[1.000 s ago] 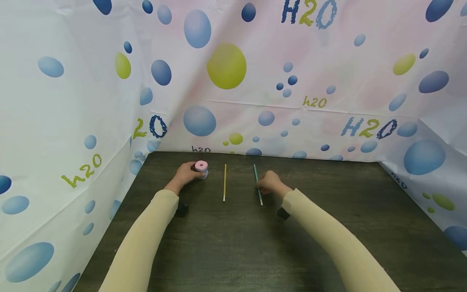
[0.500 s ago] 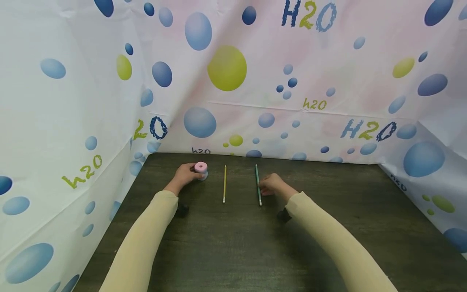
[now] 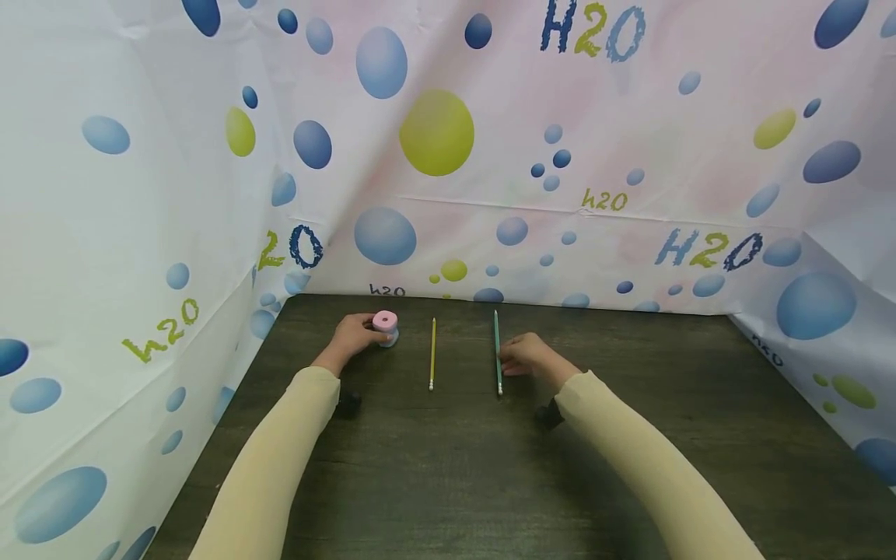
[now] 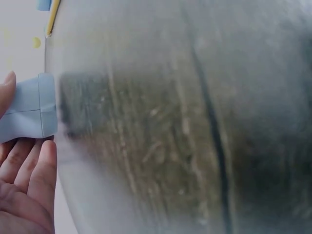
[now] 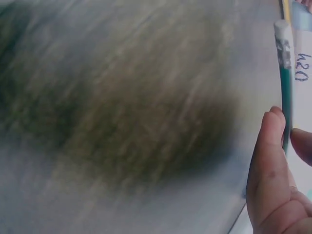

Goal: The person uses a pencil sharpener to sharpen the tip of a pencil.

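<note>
My left hand (image 3: pixel 353 336) grips a small spool-shaped piece with its thumb and fingers around it. This pink and light blue piece (image 3: pixel 385 322) stands upright, pink on top with a small dark hole. In the left wrist view its light blue body (image 4: pixel 29 108) shows between thumb and fingers. My right hand (image 3: pixel 532 356) pinches a green pencil (image 3: pixel 498 336) near its middle, point away from me and white eraser nearer. The right wrist view shows the pencil's eraser end (image 5: pixel 282 41) rising past the fingertips. Between the hands lies a yellow pencil (image 3: pixel 432 354), touched by neither.
Everything is on a dark wood-grain table (image 3: pixel 448 467). A white sheet (image 3: pixel 490 140) printed with blue and green dots and H2O lettering stands along the back and both sides.
The green pencil has turned from a slant to nearly straight away from me, its tip swinging right, as my right hand shifted slightly right. The left hand and yellow pencil have stayed put.
</note>
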Demonstrator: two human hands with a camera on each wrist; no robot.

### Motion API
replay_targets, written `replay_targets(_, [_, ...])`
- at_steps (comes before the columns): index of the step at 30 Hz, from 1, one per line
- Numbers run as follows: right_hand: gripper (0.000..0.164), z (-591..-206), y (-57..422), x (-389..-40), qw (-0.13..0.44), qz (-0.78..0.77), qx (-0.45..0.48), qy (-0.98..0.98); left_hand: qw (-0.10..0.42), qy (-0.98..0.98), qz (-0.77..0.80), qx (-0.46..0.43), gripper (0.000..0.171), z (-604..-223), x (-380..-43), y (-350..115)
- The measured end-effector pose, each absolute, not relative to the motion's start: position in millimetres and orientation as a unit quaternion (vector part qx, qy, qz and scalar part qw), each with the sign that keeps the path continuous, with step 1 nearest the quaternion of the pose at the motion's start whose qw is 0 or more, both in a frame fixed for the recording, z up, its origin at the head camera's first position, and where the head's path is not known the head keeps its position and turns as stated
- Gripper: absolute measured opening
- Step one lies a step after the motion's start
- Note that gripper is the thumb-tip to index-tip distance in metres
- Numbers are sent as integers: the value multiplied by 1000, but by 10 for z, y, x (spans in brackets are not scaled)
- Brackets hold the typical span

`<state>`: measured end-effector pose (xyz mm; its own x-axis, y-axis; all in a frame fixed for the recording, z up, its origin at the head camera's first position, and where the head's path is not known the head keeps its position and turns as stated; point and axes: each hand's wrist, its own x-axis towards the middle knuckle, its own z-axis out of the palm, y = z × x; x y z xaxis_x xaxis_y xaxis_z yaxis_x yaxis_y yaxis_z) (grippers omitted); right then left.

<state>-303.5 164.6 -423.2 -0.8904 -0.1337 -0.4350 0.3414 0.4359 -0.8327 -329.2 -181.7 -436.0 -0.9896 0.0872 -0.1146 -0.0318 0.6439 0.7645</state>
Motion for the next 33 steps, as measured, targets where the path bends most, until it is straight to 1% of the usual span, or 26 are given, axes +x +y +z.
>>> replay_targets(10, [45,-4116,1648,-3011,231,-522,35,820,68,909,410,-5,68,-4285,-3226,-1913])
replay_targets(21, [44,-4056,1640,-2906,220,-520,13,826,44,911,409,-16,68,-4171,-3107,-1996])
replay_targets(33, [48,-3942,1793,-2713,198,-512,-21,836,7,916,401,26,60,-3968,-2988,-1859])
